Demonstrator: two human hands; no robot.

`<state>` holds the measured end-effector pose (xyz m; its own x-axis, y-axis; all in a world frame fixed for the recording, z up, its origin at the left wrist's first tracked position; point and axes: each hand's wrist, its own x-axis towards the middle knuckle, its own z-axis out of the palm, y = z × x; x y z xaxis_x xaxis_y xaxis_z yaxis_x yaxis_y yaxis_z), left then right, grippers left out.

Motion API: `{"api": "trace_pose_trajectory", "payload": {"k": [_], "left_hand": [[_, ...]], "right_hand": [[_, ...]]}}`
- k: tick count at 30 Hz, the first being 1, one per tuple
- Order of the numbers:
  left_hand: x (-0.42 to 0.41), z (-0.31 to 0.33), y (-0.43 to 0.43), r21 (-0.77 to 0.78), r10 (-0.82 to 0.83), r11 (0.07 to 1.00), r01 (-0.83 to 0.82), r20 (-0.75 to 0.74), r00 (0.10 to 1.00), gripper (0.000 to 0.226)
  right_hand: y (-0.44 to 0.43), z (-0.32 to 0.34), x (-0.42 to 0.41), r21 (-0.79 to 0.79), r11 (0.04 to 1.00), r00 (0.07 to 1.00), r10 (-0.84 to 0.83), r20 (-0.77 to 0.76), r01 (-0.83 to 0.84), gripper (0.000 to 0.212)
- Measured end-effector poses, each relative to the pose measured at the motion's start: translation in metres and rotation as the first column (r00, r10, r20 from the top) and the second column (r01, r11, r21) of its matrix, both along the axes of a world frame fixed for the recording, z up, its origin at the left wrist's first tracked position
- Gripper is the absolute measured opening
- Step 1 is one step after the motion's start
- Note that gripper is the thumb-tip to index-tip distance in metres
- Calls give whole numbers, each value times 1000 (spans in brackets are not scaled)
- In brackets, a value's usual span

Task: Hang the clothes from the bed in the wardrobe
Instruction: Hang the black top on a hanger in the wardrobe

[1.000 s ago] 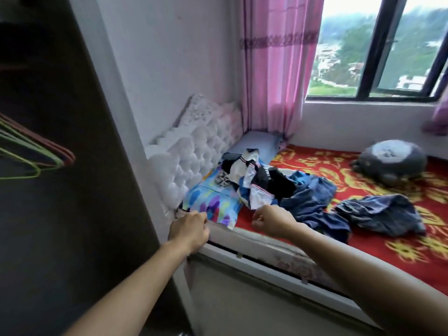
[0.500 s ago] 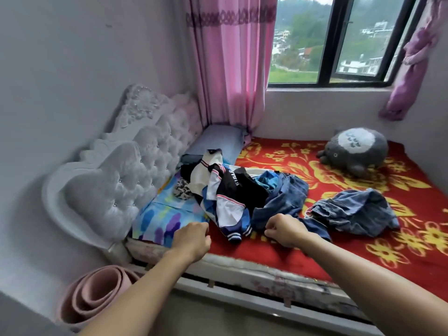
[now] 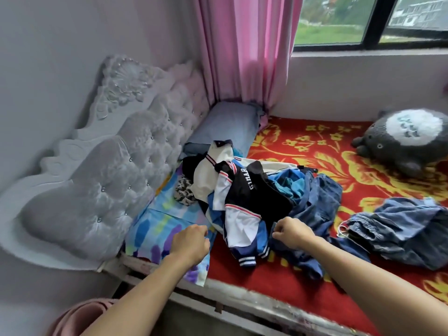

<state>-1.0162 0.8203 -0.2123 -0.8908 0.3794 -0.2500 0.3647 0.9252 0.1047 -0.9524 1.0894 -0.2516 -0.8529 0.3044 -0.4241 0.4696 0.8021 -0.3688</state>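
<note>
Clothes pile sits mid-frame on the bed, a black-and-white jacket on top with blue stuff under it. More denim lies off to the right. Left hand and right hand are both clenched, holding nothing. The right one maybe brushes the blue cloth, hard to tell. Plush toy is at the far right and the headboard is on the left.

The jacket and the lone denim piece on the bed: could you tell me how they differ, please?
The jacket is black, white and blue with striped cuffs and lettering; the denim piece is plain faded blue with a pale drawstring. The jacket tops a heap of clothes near the headboard; the denim piece lies alone on the red blanket, further right. Both lie crumpled on the bed.
</note>
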Motion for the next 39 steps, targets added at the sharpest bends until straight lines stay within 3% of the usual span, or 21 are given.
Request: {"api": "trace_pose_trajectory", "payload": {"k": [12, 17, 21, 22, 25, 29, 33, 36, 39], "left_hand": [[-161, -100, 48, -55, 259, 965, -255, 105, 960, 26], [-180, -152, 56, -99, 309, 950, -296, 173, 935, 23], [-183, -185, 58, -136, 325, 944, -302, 209, 922, 25], [-183, -190, 58, -143, 322, 944, -296, 215, 922, 25], [-184, -199, 62, -160, 320, 944, -287, 244, 916, 26], [-197, -190, 76, -170, 311, 946, -275, 255, 916, 27], [-228, -180, 94, -92, 287, 958, -273, 234, 929, 25], [-252, -179, 117, -33, 241, 970, -240, 220, 945, 26], [-271, -176, 153, 39, 182, 981, -191, 166, 969, 35]], "right_hand": [[44, -156, -247, -151, 988, 990, 3, 141, 19, 27], [55, -240, -280, -167, 965, 961, -161, 223, 200, 45], [60, -294, -289, -235, 929, 938, -221, 266, 286, 82], [59, -300, -291, -228, 934, 946, -219, 240, 274, 75], [59, -310, -296, -147, 961, 963, -211, 166, 236, 15], [69, -286, -287, -233, 926, 954, -300, 30, 298, 25], [87, -230, -259, -474, 756, 807, -573, -145, 452, 29], [115, -185, -238, -610, 565, 589, -785, -191, 555, 21], [162, -154, -213, -611, 415, 382, -904, -192, 675, 26]]}}
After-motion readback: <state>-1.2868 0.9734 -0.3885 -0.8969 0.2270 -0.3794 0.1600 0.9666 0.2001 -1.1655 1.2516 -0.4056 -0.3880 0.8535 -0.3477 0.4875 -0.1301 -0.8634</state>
